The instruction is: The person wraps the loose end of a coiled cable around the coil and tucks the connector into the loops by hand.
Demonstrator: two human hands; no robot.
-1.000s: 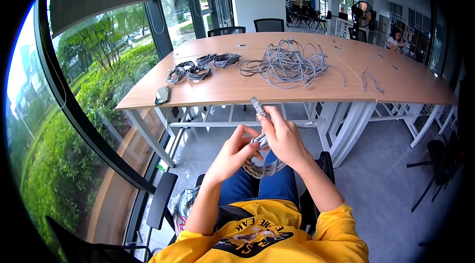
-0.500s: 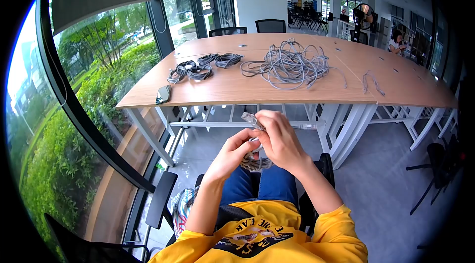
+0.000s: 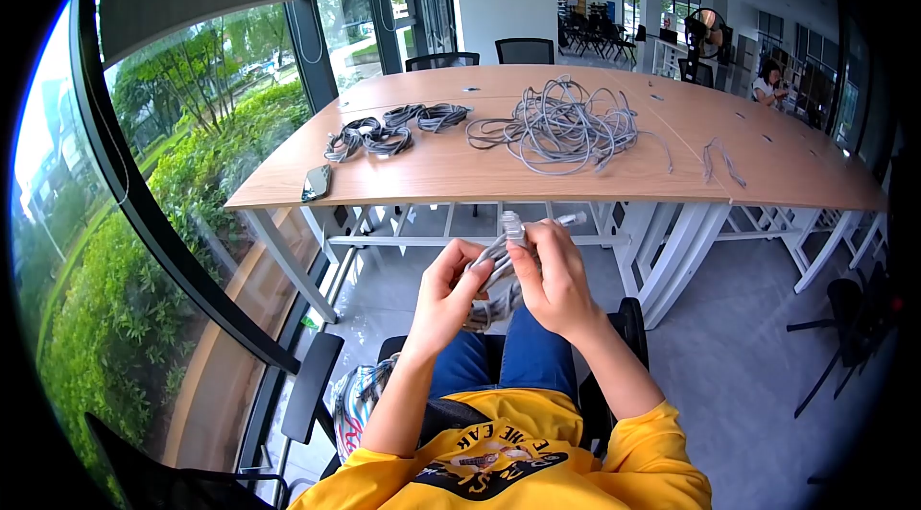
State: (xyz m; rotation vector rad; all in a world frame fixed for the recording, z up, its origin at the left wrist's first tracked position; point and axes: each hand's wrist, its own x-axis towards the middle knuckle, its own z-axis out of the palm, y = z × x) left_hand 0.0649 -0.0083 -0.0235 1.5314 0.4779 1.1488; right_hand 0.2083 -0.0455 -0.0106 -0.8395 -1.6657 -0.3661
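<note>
A grey cable coil (image 3: 492,311) hangs between my two hands, above my lap and in front of the table edge. My left hand (image 3: 447,290) is closed round the upper part of the coil. In my right hand (image 3: 554,282) a cable end with a clear plug (image 3: 512,225) is pinched between thumb and fingers, the plug pointing up. Another plug (image 3: 573,218) sticks out to the right behind the fingers of my right hand.
On the wooden table (image 3: 403,182) lie a tangled cable pile (image 3: 576,126), several bundled dark coils (image 3: 369,137), a phone (image 3: 317,184) and a short cable (image 3: 721,163). A person (image 3: 767,85) is at the far right. An armrest (image 3: 313,387) stands beside my left arm.
The plug in my right hand has turned from pointing up-left to upright. The second plug has risen from beside my right hand. My fingers have shifted on the coil.
</note>
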